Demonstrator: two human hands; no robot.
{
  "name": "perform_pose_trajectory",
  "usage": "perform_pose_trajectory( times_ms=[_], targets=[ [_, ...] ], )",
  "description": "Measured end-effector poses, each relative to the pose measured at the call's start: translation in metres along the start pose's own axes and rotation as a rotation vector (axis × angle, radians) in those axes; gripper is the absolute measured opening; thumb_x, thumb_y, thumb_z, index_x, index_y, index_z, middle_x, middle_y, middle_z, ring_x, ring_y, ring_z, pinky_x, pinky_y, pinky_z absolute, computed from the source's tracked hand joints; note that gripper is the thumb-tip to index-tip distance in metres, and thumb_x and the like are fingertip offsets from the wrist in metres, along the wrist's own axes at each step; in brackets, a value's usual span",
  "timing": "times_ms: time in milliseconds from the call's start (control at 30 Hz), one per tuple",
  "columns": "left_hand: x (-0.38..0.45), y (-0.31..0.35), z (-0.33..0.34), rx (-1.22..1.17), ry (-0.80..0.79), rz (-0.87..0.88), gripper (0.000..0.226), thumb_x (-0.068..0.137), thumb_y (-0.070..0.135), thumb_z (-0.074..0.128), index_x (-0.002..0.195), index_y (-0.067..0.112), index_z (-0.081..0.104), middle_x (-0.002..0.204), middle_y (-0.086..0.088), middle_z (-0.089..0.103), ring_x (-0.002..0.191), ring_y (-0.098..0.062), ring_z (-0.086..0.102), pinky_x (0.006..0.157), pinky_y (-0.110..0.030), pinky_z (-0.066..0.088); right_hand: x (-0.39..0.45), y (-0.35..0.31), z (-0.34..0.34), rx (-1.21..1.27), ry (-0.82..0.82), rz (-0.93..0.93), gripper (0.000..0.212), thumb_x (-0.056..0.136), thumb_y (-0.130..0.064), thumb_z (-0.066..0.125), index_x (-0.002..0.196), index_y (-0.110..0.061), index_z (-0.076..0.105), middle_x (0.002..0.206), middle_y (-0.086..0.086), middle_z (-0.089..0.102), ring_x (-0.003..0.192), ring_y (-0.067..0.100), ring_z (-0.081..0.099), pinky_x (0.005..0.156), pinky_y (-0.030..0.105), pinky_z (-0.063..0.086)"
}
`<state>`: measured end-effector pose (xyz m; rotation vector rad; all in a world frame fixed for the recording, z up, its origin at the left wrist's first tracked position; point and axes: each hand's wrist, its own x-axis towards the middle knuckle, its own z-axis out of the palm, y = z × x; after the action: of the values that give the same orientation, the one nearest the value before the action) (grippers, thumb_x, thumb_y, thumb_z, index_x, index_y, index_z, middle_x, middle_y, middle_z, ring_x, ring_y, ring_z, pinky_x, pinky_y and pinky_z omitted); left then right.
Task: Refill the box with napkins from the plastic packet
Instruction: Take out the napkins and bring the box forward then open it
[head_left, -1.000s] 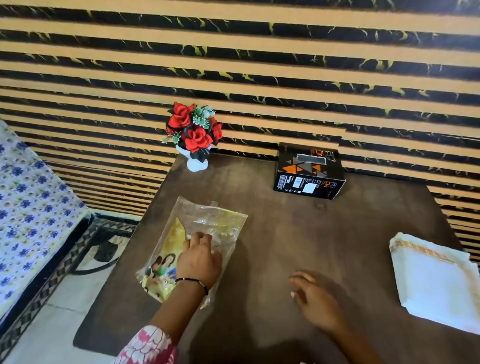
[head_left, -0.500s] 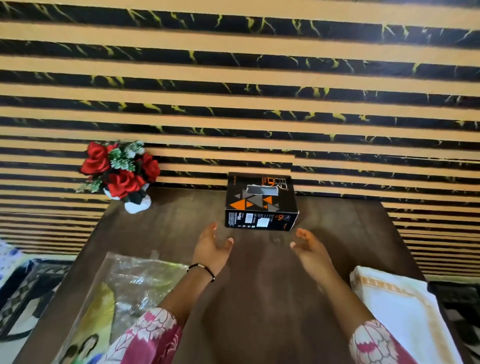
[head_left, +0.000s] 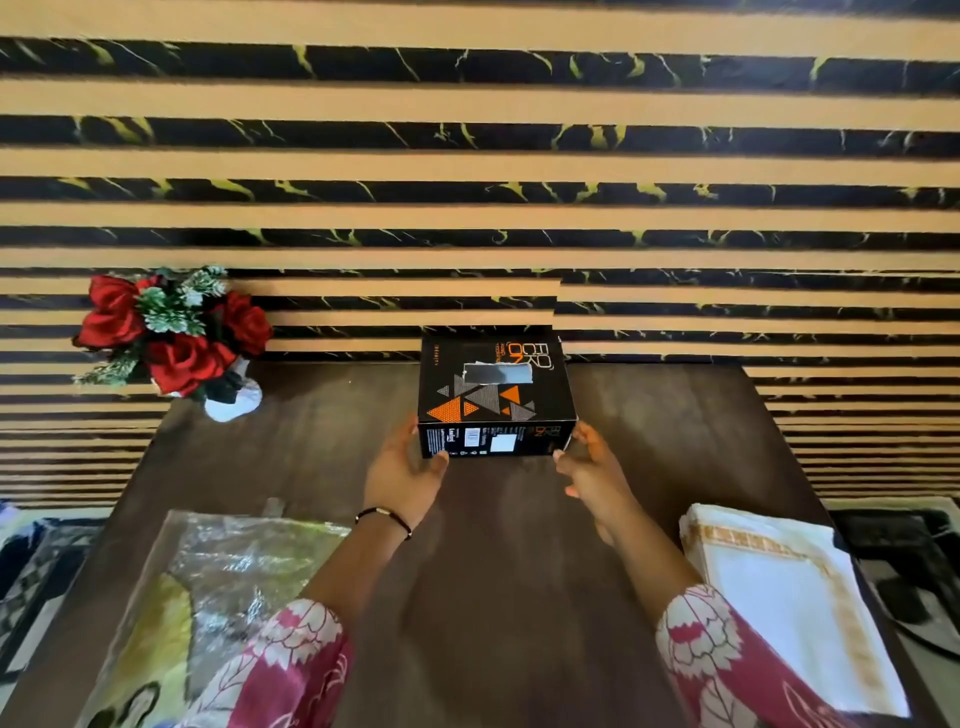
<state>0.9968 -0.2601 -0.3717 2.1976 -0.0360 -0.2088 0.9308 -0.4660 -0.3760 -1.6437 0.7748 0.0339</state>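
Observation:
A black box (head_left: 493, 395) with orange and grey triangles and a grey slot on top stands at the table's far edge, by the wall. My left hand (head_left: 402, 470) is at its front left corner, fingers straight along the side and thumb touching the front face. My right hand (head_left: 592, 470) is at the front right corner with fingers spread, just touching or a hair off it. The clear plastic packet (head_left: 234, 577) with yellow print lies flat at the near left. A folded stack of white napkins (head_left: 779, 597) with a gold border lies at the near right.
A white vase of red artificial roses (head_left: 176, 338) stands at the table's far left corner. The dark wooden table (head_left: 498, 571) ends at the striped wall behind the box. Floor and a patterned mat show past both side edges.
My left hand left the packet and both hands reached forward to the two front corners of the box. The camera swung right and closer to the box.

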Motion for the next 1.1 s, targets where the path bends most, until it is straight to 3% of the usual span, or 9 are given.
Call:
perform_pose_trajectory(
  times_ms=[100,333,533,700,800,867,933,1000,1100],
  targets=[
    [-0.027,-0.013,-0.002,-0.023,0.018,-0.012,0.053,0.083,0.023,0.065,0.132,0.018,0.045,0.132,-0.007,0.055,0.12,-0.027,0.052,0.1,-0.036,0.041,-0.034,0.012,0.0,0.072,-0.028,0.021,0.051,0.09,-0.018,0.056,0.136,-0.033,0.038,0.127,-0.001,0.053,0.105,0.02,0.059,0.083,0.037,0.049],
    [-0.118,-0.044,-0.012,-0.154,0.045,0.015,0.052,0.081,0.014,0.067,0.127,0.009,0.044,0.127,-0.009,0.055,0.117,-0.018,0.049,0.095,-0.027,0.036,-0.132,0.053,0.002,0.135,-0.057,0.026,0.058,0.091,-0.007,0.052,0.14,-0.03,0.029,0.104,-0.013,0.052,0.095,0.021,0.061,0.08,0.036,0.048],
    [-0.182,-0.08,-0.026,-0.135,0.056,0.11,0.06,0.072,0.047,0.051,0.121,0.013,0.05,0.118,0.001,0.057,0.109,-0.012,0.052,0.096,-0.029,0.04,-0.189,0.089,0.0,0.096,-0.03,-0.007,0.053,0.091,-0.002,0.05,0.138,-0.023,0.034,0.097,-0.019,0.05,0.086,0.023,0.062,0.068,0.029,0.049],
    [-0.219,-0.097,-0.03,-0.136,0.109,0.145,0.051,0.075,0.044,0.05,0.116,0.014,0.055,0.11,0.003,0.058,0.101,-0.008,0.055,0.09,-0.029,0.043,-0.211,0.112,-0.004,-0.01,0.003,-0.05,0.055,0.089,0.0,0.052,0.138,-0.018,0.036,0.084,-0.018,0.053,0.074,0.018,0.063,0.066,0.028,0.05],
    [-0.229,-0.097,-0.032,-0.158,0.14,0.132,0.032,0.081,0.024,0.061,0.112,0.02,0.052,0.1,0.006,0.06,0.092,0.003,0.057,0.085,-0.029,0.049,-0.218,0.121,-0.01,-0.039,0.003,-0.062,0.051,0.09,-0.002,0.053,0.136,-0.019,0.039,0.089,-0.015,0.057,0.078,0.02,0.066,0.073,0.036,0.052],
    [-0.23,-0.095,-0.035,-0.165,0.145,0.108,0.035,0.083,0.015,0.064,0.113,0.022,0.048,0.091,0.007,0.061,0.084,-0.003,0.061,0.077,-0.027,0.052,-0.218,0.123,-0.018,-0.04,-0.006,-0.068,0.043,0.09,-0.001,0.052,0.13,-0.017,0.045,0.107,-0.003,0.06,0.078,0.022,0.066,0.072,0.037,0.052],
    [-0.23,-0.093,-0.038,-0.124,0.149,0.1,0.038,0.084,0.02,0.063,0.119,0.018,0.047,0.081,0.005,0.061,0.077,-0.006,0.06,0.067,-0.022,0.049,-0.215,0.124,-0.028,-0.04,-0.014,-0.073,0.034,0.091,0.0,0.05,0.121,-0.015,0.051,0.115,0.005,0.057,0.074,0.022,0.066,0.067,0.034,0.052],
    [-0.23,-0.089,-0.041,-0.058,0.139,0.1,0.042,0.085,0.029,0.06,0.122,0.013,0.046,0.076,0.004,0.061,0.073,-0.009,0.061,0.062,-0.021,0.046,-0.214,0.123,-0.037,-0.036,-0.018,-0.064,0.025,0.092,-0.001,0.048,0.113,-0.013,0.055,0.109,0.01,0.061,0.071,0.021,0.065,0.061,0.03,0.05],
    [-0.225,-0.077,-0.043,0.054,0.192,0.132,0.052,0.086,0.038,0.057,0.127,0.011,0.041,0.108,-0.006,0.061,0.099,-0.022,0.059,0.079,-0.039,0.051,-0.215,0.123,-0.046,-0.054,-0.035,-0.058,0.019,0.094,-0.005,0.047,0.104,-0.013,0.061,0.096,0.01,0.066,0.071,0.02,0.064,0.063,0.03,0.049]
  ],
)
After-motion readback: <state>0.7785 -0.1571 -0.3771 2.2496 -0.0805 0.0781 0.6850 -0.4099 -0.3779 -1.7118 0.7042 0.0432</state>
